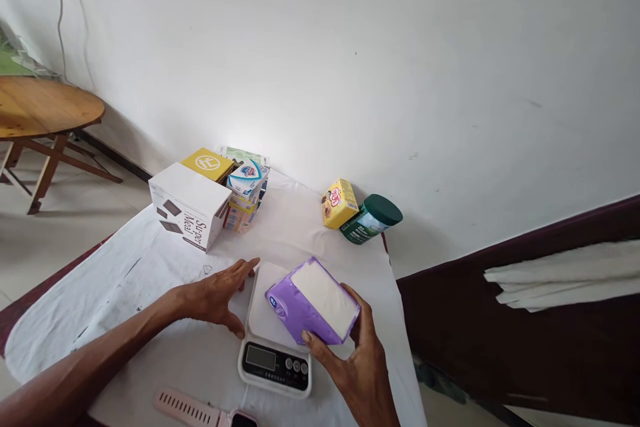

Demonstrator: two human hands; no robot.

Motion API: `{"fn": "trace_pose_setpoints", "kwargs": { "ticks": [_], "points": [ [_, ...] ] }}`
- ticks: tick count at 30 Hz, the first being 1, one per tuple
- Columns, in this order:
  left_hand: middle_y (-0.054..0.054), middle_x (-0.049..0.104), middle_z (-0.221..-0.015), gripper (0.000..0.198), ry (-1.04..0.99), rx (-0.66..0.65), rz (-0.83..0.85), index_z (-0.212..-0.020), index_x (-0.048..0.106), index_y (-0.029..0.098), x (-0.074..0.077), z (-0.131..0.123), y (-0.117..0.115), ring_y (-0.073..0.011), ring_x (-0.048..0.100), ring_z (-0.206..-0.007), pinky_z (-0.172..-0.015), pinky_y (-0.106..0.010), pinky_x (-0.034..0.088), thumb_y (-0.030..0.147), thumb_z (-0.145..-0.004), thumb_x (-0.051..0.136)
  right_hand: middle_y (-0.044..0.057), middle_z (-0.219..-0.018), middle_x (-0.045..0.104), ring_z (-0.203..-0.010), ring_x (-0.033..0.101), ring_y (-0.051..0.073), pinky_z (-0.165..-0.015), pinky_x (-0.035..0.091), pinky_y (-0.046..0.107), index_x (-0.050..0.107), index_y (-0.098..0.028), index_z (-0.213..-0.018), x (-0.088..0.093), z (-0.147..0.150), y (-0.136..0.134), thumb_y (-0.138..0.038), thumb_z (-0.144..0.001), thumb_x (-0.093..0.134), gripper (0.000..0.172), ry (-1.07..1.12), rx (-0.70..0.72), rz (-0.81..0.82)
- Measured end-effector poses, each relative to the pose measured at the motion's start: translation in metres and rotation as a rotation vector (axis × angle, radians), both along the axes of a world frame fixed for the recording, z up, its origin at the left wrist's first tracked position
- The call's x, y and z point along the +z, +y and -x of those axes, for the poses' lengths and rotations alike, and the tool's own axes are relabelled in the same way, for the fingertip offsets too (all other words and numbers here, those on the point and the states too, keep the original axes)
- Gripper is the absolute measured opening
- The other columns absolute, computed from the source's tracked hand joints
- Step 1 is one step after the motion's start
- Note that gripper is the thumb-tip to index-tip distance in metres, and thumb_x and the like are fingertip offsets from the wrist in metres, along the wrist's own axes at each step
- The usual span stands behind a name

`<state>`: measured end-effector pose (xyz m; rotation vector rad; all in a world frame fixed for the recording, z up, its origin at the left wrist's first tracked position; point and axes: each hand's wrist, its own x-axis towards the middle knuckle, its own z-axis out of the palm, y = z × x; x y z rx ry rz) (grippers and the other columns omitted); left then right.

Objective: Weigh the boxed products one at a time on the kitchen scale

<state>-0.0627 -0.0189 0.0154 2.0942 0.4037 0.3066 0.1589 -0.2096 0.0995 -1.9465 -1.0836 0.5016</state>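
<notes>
My right hand [357, 353] grips a purple and white tissue pack [320, 297], thumb on the near side and fingers behind. The pack is tilted over the white platform of a kitchen scale [276, 368]; whether it touches the platform I cannot tell. The scale's display is dark, with round buttons beside it. At the scale's left edge, my left hand [217, 297] is empty, its thumb and fingers spread apart.
Left on the white-covered table are a white box [187, 203], a yellow box [207, 165] and several small cartons [247, 177]. A yellow carton [340, 203] and green canister [370, 219] stand by the wall. A pink-strapped watch [193, 407] lies in front.
</notes>
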Motion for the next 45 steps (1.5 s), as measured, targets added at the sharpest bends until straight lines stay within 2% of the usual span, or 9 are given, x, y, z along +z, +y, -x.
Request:
{"fn": "trace_pose_setpoints", "kwargs": {
  "ticks": [5,8,12,18,24,35,40,43,45],
  "points": [
    [-0.007,0.061,-0.118,0.071,-0.082,0.097,0.027,-0.147,0.041,0.022,-0.001,-0.003,0.011,-0.0138,0.061,-0.081,-0.074,-0.028,0.054,0.013,-0.08,0.06,0.008,-0.102,0.073,-0.086,0.071,0.026,-0.067,0.059,0.03,0.056,-0.021,-0.121,0.0,-0.005,0.012,-0.05,-0.07,0.083,0.064,0.023,0.042,-0.017],
    [-0.005,0.064,-0.099,0.048,-0.094,0.209,-0.086,-0.131,0.056,0.016,-0.004,-0.011,0.011,-0.0134,0.059,-0.074,-0.07,-0.026,0.05,0.01,-0.083,0.05,0.007,-0.098,0.074,-0.082,0.071,0.024,-0.065,0.057,0.029,0.059,-0.021,-0.114,0.003,-0.014,0.039,-0.05,-0.07,0.083,0.059,0.063,-0.011,-0.1],
    [-0.005,0.064,-0.094,0.039,-0.076,0.229,-0.197,-0.125,0.06,0.015,-0.01,-0.02,0.008,-0.0162,0.062,-0.078,-0.072,-0.028,0.049,0.011,-0.087,0.049,0.01,-0.11,0.073,-0.088,0.072,0.024,-0.072,0.057,0.032,0.057,-0.021,-0.116,0.002,-0.031,0.115,-0.053,-0.071,0.081,0.06,0.064,-0.103,-0.243],
    [-0.005,0.065,-0.099,0.037,-0.065,0.239,-0.231,-0.124,0.06,0.019,-0.012,-0.021,0.007,-0.0167,0.064,-0.08,-0.072,-0.027,0.049,0.011,-0.09,0.047,0.015,-0.105,0.071,-0.097,0.067,0.029,-0.086,0.054,0.042,0.06,-0.014,-0.109,-0.017,-0.048,0.254,-0.042,-0.071,0.085,0.053,-0.123,-0.306,-0.194],
    [-0.004,0.065,-0.098,0.038,-0.06,0.245,-0.236,-0.124,0.06,0.02,-0.014,-0.023,0.006,-0.0172,0.065,-0.081,-0.071,-0.028,0.049,0.01,-0.089,0.048,0.008,-0.123,0.065,-0.105,0.066,0.022,-0.091,0.056,0.044,0.061,-0.018,-0.125,-0.042,-0.042,0.326,-0.04,-0.098,0.065,0.035,-0.158,-0.299,-0.127],
    [-0.003,0.065,-0.096,0.032,-0.035,0.236,-0.233,-0.123,0.06,0.024,-0.018,-0.025,0.009,-0.0168,0.066,-0.079,-0.069,-0.027,0.049,0.017,-0.096,0.045,0.009,-0.127,0.063,-0.106,0.066,0.023,-0.09,0.057,0.044,0.06,-0.018,-0.129,-0.065,-0.068,0.349,-0.039,-0.098,0.065,0.038,-0.254,-0.106,-0.166],
    [-0.004,0.066,-0.094,0.032,-0.055,0.248,-0.238,-0.122,0.062,0.023,-0.019,-0.024,0.01,-0.0163,0.066,-0.076,-0.067,-0.026,0.049,0.017,-0.095,0.044,0.011,-0.135,0.059,-0.119,0.06,0.027,-0.1,0.051,0.048,0.055,-0.017,-0.136,-0.06,-0.074,0.312,-0.041,-0.093,0.069,0.051,-0.399,-0.105,-0.147],
    [-0.004,0.067,-0.093,0.031,-0.068,0.25,-0.255,-0.12,0.062,0.023,-0.019,-0.024,0.01,-0.0171,0.067,-0.077,-0.067,-0.026,0.049,0.017,-0.095,0.045,0.019,-0.143,0.052,-0.135,0.045,0.032,-0.111,0.039,0.047,0.044,-0.012,-0.144,-0.043,-0.096,0.278,-0.039,-0.086,0.073,0.07,-0.524,-0.18,-0.125],
    [-0.004,0.067,-0.093,0.03,-0.059,0.243,-0.271,-0.12,0.062,0.023,-0.019,-0.024,0.01,-0.0173,0.066,-0.076,-0.066,-0.026,0.049,0.018,-0.095,0.045,0.024,-0.148,0.044,-0.141,0.034,0.035,-0.114,0.031,0.05,0.039,-0.009,-0.145,-0.029,-0.117,0.26,-0.036,-0.089,0.065,0.068,-0.602,-0.278,-0.094]
  ]
}}
